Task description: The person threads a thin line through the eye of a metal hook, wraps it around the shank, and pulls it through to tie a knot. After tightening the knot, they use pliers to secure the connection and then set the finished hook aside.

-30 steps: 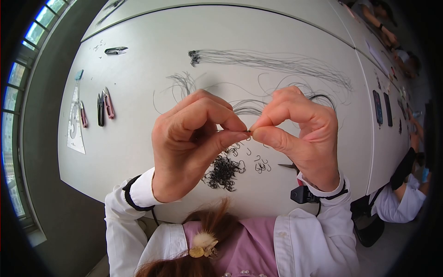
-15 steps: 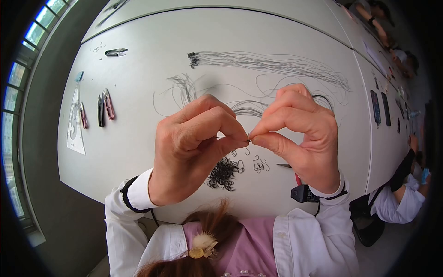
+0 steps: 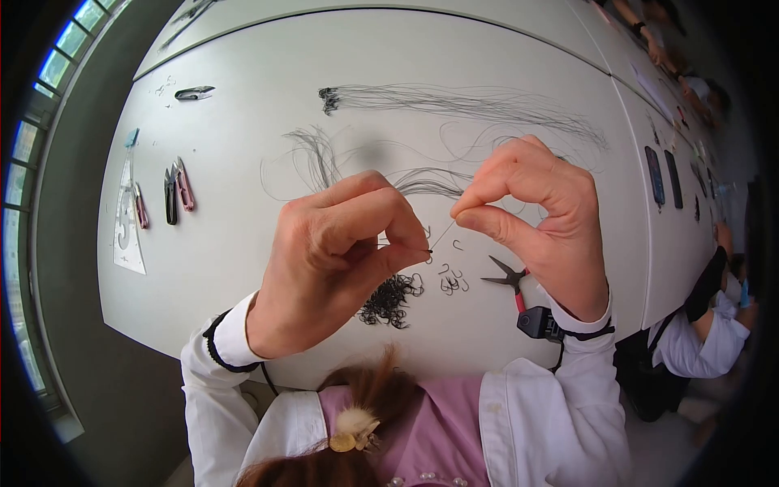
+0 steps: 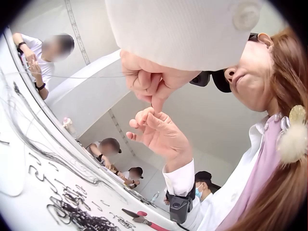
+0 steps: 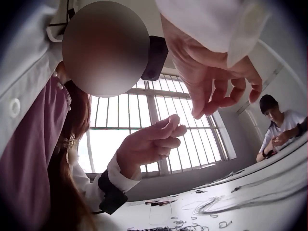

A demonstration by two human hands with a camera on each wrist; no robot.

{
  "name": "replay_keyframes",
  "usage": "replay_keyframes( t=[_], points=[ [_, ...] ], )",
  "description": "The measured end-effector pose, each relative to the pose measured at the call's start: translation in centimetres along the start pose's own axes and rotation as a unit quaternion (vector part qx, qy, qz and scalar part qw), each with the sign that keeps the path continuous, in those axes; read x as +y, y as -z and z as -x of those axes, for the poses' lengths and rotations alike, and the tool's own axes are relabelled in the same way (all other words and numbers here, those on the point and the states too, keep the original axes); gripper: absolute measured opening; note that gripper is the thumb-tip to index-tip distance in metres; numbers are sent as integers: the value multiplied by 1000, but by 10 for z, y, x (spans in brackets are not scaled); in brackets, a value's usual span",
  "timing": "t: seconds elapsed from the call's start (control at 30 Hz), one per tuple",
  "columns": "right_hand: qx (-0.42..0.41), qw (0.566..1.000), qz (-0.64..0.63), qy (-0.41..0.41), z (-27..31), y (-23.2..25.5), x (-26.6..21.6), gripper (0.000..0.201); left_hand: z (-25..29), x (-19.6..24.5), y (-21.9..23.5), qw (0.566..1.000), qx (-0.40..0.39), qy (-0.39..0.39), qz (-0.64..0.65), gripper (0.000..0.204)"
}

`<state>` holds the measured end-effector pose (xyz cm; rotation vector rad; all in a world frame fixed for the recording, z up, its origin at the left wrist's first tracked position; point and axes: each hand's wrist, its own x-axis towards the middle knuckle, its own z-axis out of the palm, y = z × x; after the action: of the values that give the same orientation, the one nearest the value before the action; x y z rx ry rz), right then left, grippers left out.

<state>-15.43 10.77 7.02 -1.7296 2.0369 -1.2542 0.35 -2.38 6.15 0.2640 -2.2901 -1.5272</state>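
My left hand is raised over the white table and pinches a small dark hook between thumb and forefinger. My right hand is a short way up and to the right, pinching a thin line that runs down to the hook. Under the hands lies a pile of black hooks, with a few loose hooks beside it. In the left wrist view the left hand is curled above the right hand. From the right wrist, the right hand and the left hand appear apart.
Red-handled pliers lie right of the hooks. A long bundle of dark line and loose strands spread across the far table. Thread snips and another pair lie at the left. Phones and other people are at the right.
My right hand has pulled up and to the right, away from the left hand, drawing a short length of line out from the hook. The pliers under it now show.
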Motion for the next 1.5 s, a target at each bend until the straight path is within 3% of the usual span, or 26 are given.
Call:
replay_keyframes(
  t=[0.03, 0.13, 0.17, 0.23, 0.27, 0.37, 0.5, 0.7, 0.77, 0.87, 1.0, 1.17, 1.23, 1.5],
  points=[
    [23, 999, 33, -10, 3, 4, 5, 12, 0, 0, 0, 1000, -20, 19, 0, 13],
    [-27, 992, 98, -80, 20, 27, 12, 26, 0, -8, 0, 997, -9, 59, 42, 15],
    [-28, 991, 100, -85, 30, 35, 14, 26, -1, -14, 0, 999, 11, 33, 32, 12],
    [-199, 950, 212, -111, 57, 46, 17, 46, -3, -17, 1, 998, 5, 46, 38, 14],
    [-200, 950, 211, -112, 69, 45, 17, 46, -3, -17, 1, 998, 2, 58, 38, 15],
    [-207, 904, 337, -162, 112, 30, 21, 72, -4, -13, -1, 995, -3, 91, 37, 15],
    [-145, 918, 312, -199, 139, 14, 28, 70, -3, -15, -3, 992, 0, 97, 78, 15],
    [-115, 911, 379, -116, 138, 16, 41, 49, 1, -13, 0, 994, -23, 82, 69, 13],
    [-89, 959, 251, -102, 123, 27, 33, 42, 1, -9, 1, 992, -21, 98, 80, 13],
    [-22, 984, 176, -29, 96, 33, 20, 44, 2, -6, 3, 987, -27, 120, 100, 12],
    [40, 964, 241, 106, 60, 31, 10, 59, 2, -6, 5, 985, -29, 120, 116, 13],
    [-17, 951, 277, 133, 46, 28, 15, 59, 2, -3, 10, 980, -29, 141, 141, 15],
    [29, 963, 243, 112, 46, 21, 15, 62, 1, -3, 11, 977, -29, 150, 149, 15],
    [18, 961, 250, 121, 45, 20, 17, 57, 1, -5, 12, 967, -36, 159, 194, 15]
  ],
)
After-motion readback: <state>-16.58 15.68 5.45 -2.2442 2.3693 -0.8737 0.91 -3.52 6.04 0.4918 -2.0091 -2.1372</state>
